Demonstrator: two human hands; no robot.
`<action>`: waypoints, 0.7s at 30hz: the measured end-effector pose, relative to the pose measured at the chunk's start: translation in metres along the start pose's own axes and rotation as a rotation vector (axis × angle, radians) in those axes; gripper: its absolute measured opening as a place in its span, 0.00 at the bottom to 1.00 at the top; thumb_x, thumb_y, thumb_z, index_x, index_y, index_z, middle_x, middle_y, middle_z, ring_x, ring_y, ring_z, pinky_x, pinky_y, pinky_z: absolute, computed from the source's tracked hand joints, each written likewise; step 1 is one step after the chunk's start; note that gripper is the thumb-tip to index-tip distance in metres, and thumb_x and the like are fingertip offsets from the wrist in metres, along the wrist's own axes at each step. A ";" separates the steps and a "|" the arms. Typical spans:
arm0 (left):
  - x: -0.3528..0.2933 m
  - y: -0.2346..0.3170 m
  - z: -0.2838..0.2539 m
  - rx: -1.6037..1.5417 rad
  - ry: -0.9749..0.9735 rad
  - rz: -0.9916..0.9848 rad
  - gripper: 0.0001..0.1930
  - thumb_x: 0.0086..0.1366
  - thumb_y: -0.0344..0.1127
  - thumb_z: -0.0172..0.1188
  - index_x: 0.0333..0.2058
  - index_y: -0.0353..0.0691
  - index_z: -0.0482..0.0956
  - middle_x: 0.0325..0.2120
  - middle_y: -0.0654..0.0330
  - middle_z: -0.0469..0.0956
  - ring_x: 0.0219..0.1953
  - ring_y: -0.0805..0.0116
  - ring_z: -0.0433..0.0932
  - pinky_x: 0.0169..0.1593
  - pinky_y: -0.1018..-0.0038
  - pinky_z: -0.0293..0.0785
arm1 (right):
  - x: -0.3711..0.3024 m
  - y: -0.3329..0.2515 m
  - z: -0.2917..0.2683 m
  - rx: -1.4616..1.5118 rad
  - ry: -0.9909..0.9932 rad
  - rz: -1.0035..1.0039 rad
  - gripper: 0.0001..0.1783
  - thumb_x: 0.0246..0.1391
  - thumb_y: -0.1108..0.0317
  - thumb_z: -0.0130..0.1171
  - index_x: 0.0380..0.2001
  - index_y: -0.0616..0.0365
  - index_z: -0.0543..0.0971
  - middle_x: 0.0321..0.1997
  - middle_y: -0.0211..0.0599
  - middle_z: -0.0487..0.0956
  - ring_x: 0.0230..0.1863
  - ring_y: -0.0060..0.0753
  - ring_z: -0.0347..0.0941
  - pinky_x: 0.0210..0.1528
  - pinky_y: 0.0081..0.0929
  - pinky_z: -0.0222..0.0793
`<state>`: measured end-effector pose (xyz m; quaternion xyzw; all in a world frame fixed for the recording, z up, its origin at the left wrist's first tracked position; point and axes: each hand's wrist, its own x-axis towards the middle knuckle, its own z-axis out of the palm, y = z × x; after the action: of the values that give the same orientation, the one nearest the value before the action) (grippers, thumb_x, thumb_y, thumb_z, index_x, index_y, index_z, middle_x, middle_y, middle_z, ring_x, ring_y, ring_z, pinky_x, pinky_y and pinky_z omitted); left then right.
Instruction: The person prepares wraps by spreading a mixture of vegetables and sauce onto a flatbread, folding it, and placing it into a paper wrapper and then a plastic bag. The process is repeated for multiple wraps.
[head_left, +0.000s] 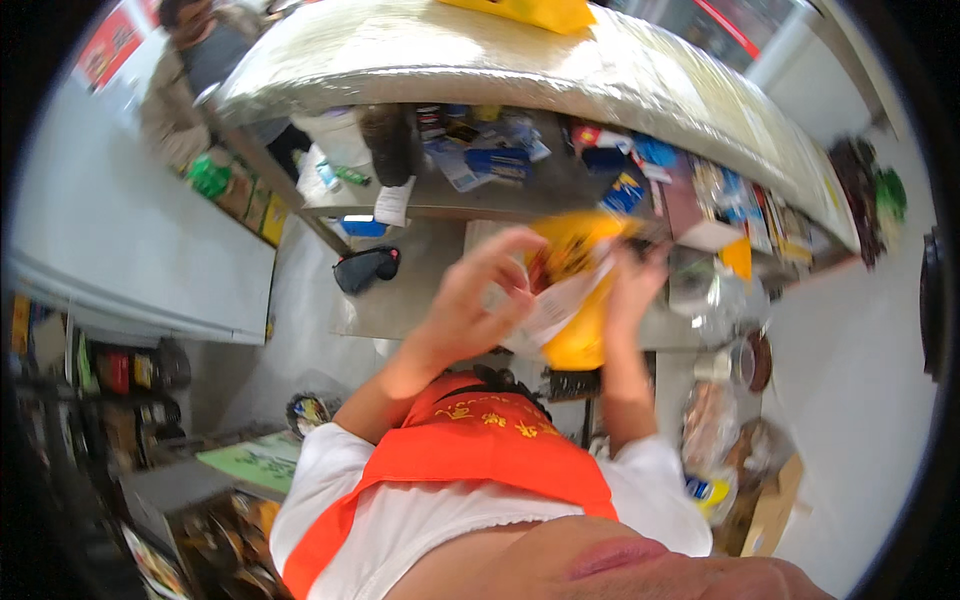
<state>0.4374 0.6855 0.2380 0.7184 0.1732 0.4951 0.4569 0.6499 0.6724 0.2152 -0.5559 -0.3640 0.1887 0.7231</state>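
Nearest the lens is the person's own chest, in a white short-sleeved shirt [400, 520] crossed by an orange sash [480, 450] with yellow embroidery. Both forearms rise from it toward the middle of the view.

At far left stand dark shelves [110, 400] crowded with small goods, and above them a plain white panel [130, 240]. Another person in a tan jacket [170, 110] stands at upper left, beside the end of a long desk [400, 50] wrapped in shiny film. Under its top, a lower shelf [470, 195] carries blue packets, a white bucket and a dark bottle. A black pouch [365, 268] lies on the grey surface below.

The left hand [480, 295] is raised, its fingers [515, 245] curled and pinching the edge of a white paper slip [560, 300] that lies against a yellow packet [580, 290]. The right hand [632, 290] grips the packet's other side, fingers closed on it; motion blur hides the exact finger placement. The packet is held in the air between both hands, in front of the lower shelf.

Further right, boxes and colourful packets [740, 210] crowd the shelf, and clear plastic bags [715, 420] sit lower down beside a brown cardboard box [770, 510].
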 end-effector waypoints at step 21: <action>-0.121 -0.072 -0.023 -0.246 -0.392 -0.452 0.19 0.71 0.29 0.50 0.59 0.34 0.66 0.39 0.57 0.79 0.34 0.76 0.72 0.39 0.79 0.69 | 0.286 -0.088 0.128 -0.949 0.205 -0.444 0.33 0.44 0.47 0.64 0.50 0.58 0.79 0.48 0.49 0.80 0.52 0.48 0.76 0.53 0.47 0.69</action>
<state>0.3773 0.6494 0.1140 0.6829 0.1758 0.2507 0.6633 0.7336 0.9238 0.4036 -0.7469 -0.4456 -0.2096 0.4468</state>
